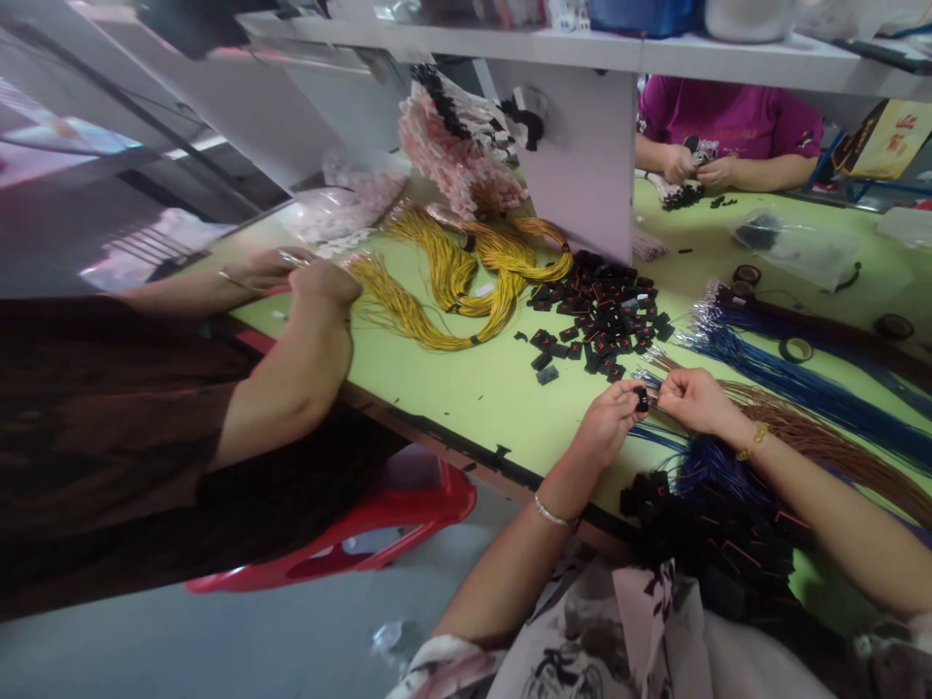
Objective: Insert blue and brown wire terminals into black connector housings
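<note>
My left hand (610, 417) pinches a small black connector (641, 399) near the table's front edge. Just to its right, my right hand (690, 398) has its fingers closed at the tip end of thin wires, close to the connector. Brown wires (808, 427) run from beside my right hand toward the right. Blue wires (786, 369) with bare metal tips lie behind them. A loose pile of black connectors (608, 316) is spread beyond my left hand. Below my right hand sits a heap of black connectors with wires (720, 534).
Yellow wire bundles (466, 282) curve across the green table (408, 383). A co-worker's hands (324, 277) work at the left; another person's hands (695, 167) are across the table. A shelf (655, 53) hangs overhead. Tape rolls (796, 349) lie right, and a red stool (408, 505) stands below.
</note>
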`<move>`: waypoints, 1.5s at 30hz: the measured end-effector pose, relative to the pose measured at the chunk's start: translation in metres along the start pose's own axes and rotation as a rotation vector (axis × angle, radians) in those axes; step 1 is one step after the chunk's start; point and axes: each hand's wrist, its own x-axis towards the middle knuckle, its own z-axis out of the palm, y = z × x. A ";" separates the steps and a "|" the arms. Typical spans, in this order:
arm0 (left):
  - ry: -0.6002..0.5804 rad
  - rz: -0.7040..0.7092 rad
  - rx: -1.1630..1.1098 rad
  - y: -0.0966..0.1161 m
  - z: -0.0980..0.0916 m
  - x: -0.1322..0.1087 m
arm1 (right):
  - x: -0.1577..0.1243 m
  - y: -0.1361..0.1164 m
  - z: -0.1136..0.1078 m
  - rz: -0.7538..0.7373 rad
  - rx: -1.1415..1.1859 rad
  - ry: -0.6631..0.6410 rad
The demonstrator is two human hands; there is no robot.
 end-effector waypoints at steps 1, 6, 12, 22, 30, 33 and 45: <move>0.001 -0.003 -0.001 0.000 0.000 0.000 | 0.000 0.000 0.000 0.000 0.000 -0.006; 0.002 0.000 0.031 -0.001 -0.001 0.000 | 0.001 -0.001 0.000 -0.004 -0.013 -0.017; 0.023 0.080 0.166 -0.002 0.001 -0.002 | 0.002 0.000 0.001 -0.006 -0.038 -0.018; 0.075 0.078 0.173 -0.002 0.008 -0.007 | -0.006 -0.005 -0.004 -0.295 -0.177 0.000; 0.093 0.114 0.250 -0.005 0.008 -0.004 | -0.006 0.001 0.000 -0.238 -0.145 -0.017; 0.106 0.222 0.329 -0.002 0.019 -0.017 | -0.002 -0.003 -0.014 -0.215 -0.062 -0.047; -0.748 0.649 1.129 -0.044 0.098 -0.072 | 0.015 -0.040 0.017 -0.167 -0.569 -0.303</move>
